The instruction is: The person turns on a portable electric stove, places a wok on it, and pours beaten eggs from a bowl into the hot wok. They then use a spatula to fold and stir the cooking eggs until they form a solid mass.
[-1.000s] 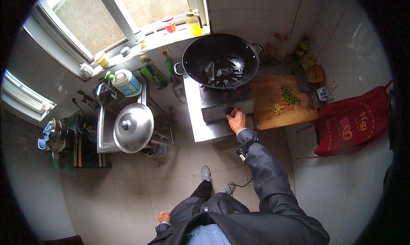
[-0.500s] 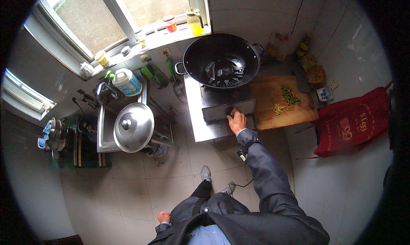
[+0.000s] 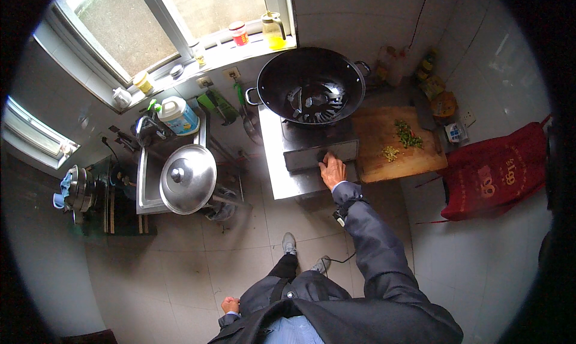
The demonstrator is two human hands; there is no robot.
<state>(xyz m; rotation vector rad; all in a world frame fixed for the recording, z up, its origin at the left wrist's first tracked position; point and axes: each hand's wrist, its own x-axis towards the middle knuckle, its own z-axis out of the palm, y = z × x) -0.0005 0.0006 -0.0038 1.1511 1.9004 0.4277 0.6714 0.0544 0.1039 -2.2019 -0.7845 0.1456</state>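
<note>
Stove (image 3: 318,141): wok (image 3: 311,83) atop. Dark knob (image 3: 321,157) on stove's front, grasped by right hand (image 3: 333,172); best turned slowly, steadily. Left hand (image 3: 230,305): curled, well apart from stove.

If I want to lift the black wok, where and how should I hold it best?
Probably hold the wok by both loop handles: left hand coming from the left to the left handle, right hand from the right to the right handle. They stick out on opposite sides of its wide, round body, so holding both should keep it balanced.
</note>
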